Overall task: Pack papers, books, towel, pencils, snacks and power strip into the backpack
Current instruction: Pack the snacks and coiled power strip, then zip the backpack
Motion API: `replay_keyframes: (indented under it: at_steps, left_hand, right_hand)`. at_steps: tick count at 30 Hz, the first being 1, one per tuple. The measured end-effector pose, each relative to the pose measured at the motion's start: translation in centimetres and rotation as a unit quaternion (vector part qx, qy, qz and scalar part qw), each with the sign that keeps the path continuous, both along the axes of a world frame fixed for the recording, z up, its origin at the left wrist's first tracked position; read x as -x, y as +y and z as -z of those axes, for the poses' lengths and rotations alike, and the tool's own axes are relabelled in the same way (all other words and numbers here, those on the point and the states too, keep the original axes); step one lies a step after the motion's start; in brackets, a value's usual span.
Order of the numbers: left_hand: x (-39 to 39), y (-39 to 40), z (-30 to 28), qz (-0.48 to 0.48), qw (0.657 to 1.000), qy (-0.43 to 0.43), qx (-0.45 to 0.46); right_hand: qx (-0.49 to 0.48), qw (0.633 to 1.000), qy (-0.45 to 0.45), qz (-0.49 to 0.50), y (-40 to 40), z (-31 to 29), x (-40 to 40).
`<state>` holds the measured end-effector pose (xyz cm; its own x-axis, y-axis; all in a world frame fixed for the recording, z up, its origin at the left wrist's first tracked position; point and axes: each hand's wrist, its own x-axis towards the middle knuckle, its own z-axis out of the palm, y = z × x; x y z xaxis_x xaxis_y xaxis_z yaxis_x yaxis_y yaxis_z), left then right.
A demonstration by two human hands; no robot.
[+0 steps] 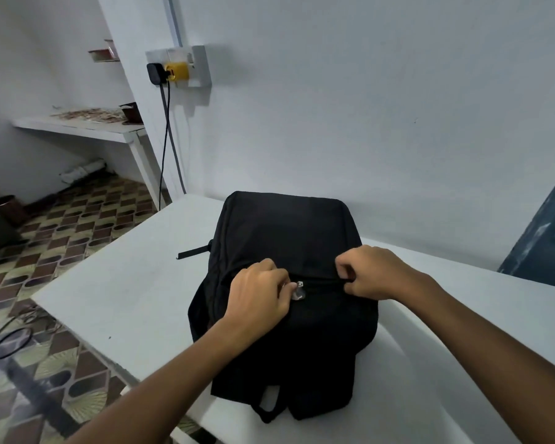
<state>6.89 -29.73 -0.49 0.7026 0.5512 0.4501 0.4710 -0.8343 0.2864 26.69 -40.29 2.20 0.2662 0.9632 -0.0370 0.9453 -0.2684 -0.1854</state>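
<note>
No text legible — none anywhere

Backpack [285, 238] centre frame: matt black woven cloth, soft. Zipper pull [299, 291]: shiny, metal or clear plastic, can't tell. Table [125, 283]: smooth matt white. Floor [77, 225] lower left: glossy patterned tile.

Plain white wall [366, 107], wall socket [186, 65] with yellow plug upper left, white shelf [77, 126] at left, patterned tiled floor [61, 235], white bench [125, 283]

Plain home room: patterned floor tiles [77, 225], wall socket [186, 65].
</note>
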Motion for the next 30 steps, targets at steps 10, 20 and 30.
replay_keyframes:
  at_steps: [10,20,30]
  left_hand:
    - [-0.5,0.8,1.3,0.052,0.995,-0.066,0.055]
    - [0.6,2.1,3.5,0.131,0.976,-0.009,-0.172]
    - [-0.5,1.2,3.3,0.009,0.967,0.148,-0.206]
  right_hand:
    - [-0.174,0.983,0.016,-0.064,2.7,2.1,6.4]
    - [-0.155,0.966,0.178,0.106,2.4,0.8,5.7]
    - [-0.065,0.94,0.276,0.188,-0.2,-0.4,2.6]
